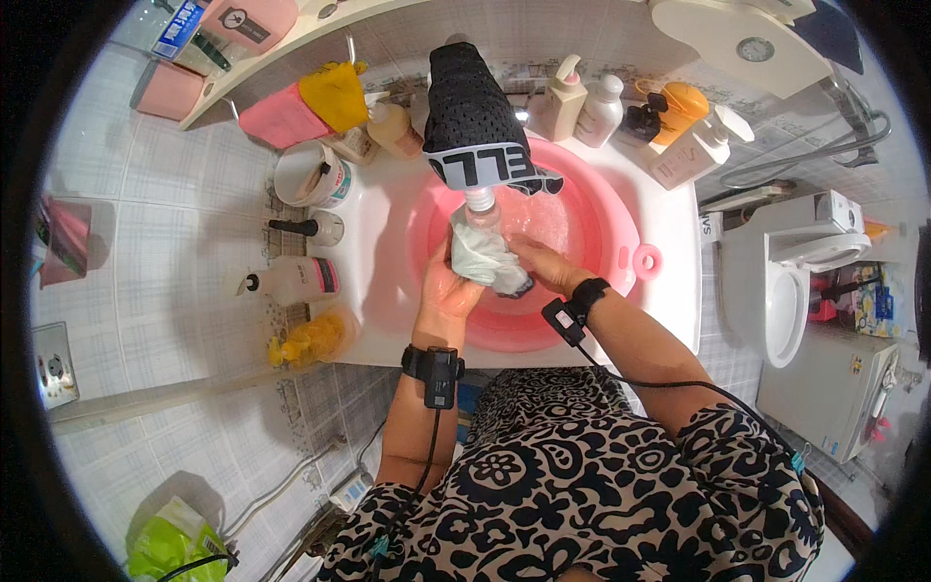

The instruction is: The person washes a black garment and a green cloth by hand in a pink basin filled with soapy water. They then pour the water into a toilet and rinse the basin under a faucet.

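Note:
A wet, pale green-white cloth (pixel 485 254) with a dark edge at its lower end is bunched between my hands, right under the tap nozzle (pixel 480 201). My left hand (pixel 450 283) cups the cloth from the left and below, its fingers partly hidden behind it. From the right, my right hand (pixel 543 265) grips the cloth's side. Both hands are over a round pink basin (pixel 618 228) with water in it. Draped over the tap is a black mesh fabric piece (pixel 468 102) with a white lettered band, which hides most of the tap.
The basin stands in a white sink (pixel 672 262). Pump bottles (pixel 565 102) line its back edge; a white tub (pixel 312 175), a soap bottle (pixel 303 279) and a yellow bottle (pixel 320 337) stand along its left. Pink and yellow cloths (pixel 308 105) hang nearby. A toilet (pixel 786 310) is at right.

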Motion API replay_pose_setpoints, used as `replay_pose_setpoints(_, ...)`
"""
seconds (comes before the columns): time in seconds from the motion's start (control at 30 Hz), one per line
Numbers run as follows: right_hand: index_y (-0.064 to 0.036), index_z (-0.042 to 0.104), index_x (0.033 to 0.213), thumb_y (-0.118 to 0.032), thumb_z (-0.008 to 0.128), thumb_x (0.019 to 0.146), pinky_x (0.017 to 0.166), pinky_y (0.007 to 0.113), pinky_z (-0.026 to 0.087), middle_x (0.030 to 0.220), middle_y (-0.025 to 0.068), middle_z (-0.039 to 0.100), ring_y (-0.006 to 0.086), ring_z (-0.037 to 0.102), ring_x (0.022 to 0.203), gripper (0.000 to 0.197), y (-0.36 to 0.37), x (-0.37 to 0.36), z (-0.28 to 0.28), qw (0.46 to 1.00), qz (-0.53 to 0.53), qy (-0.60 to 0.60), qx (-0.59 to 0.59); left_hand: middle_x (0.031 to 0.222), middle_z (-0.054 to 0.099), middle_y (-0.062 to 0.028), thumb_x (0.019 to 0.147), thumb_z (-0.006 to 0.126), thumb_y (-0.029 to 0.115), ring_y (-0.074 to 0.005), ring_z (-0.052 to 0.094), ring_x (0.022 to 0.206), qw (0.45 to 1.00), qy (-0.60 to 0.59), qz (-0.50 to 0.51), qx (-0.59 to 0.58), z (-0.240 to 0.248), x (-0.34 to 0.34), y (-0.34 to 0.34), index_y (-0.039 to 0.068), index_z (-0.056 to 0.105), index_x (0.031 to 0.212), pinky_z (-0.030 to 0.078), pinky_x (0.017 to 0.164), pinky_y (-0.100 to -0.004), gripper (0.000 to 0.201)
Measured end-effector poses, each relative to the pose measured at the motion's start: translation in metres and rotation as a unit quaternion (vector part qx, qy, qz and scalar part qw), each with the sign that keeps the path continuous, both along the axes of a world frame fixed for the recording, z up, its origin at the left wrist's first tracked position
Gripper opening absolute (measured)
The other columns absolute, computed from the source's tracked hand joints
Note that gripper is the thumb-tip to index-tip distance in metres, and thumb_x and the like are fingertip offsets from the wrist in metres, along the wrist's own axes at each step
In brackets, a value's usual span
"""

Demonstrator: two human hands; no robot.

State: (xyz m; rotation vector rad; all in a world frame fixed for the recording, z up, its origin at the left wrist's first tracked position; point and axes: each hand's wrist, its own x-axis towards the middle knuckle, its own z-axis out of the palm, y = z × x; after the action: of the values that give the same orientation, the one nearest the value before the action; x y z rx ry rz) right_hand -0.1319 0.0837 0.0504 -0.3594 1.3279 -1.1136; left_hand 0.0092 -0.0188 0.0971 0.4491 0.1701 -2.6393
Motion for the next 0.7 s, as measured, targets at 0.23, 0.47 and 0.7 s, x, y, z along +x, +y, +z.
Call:
replay_pose_setpoints(0.23, -0.0125, 0.057, 0.088, -0.034, 0.056, 0.089, 0.061, 0.024, 0.042, 0.076, -0.0043, 0.057, 0.0074, 0.052, 0.069, 0.021, 0.019, -0.022, 0.004, 0.988, -0.107, -0.109, -0.023, 0.112, 0.058, -0.0093, 0.095, 0.043, 0.025, -0.0242, 0.053, 0.107, 0.978, -0.190, 0.016, -0.080, -0.003, 0.006, -0.022, 0.002, 0.053, 0.114, 0.041, 0.095, -0.0413, 0.031)
replay_pose_setpoints(0.47, -0.0019, 0.051, 0.114, -0.038, 0.043, 0.094, 0.092, 0.037, 0.045, 0.111, 0.0117, 0.058, 0.0219, 0.057, 0.101, 0.042, 0.020, -0.051, 0.037, 0.950, -0.152, -0.251, -0.110, 0.102, 0.062, -0.0072, 0.088, 0.057, 0.015, -0.0205, 0.059, 0.094, 0.921, -0.339, 0.054, -0.183, -0.033, 0.019, -0.025, 0.003, 0.057, 0.106, 0.047, 0.086, -0.0355, 0.022)
replay_pose_setpoints(0.7, -0.0035, 0.056, 0.099, -0.037, 0.043, 0.094, 0.080, 0.038, 0.050, 0.097, 0.0124, 0.061, 0.0257, 0.061, 0.088, 0.037, 0.006, -0.009, 0.029, 0.853, -0.235, -0.458, -0.083, 0.099, 0.060, -0.0032, 0.087, 0.059, 0.026, -0.0157, 0.058, 0.086, 0.842, -0.462, -0.005, -0.277, -0.087, 0.010, -0.008, 0.007, 0.059, 0.104, 0.048, 0.078, -0.0290, 0.026)
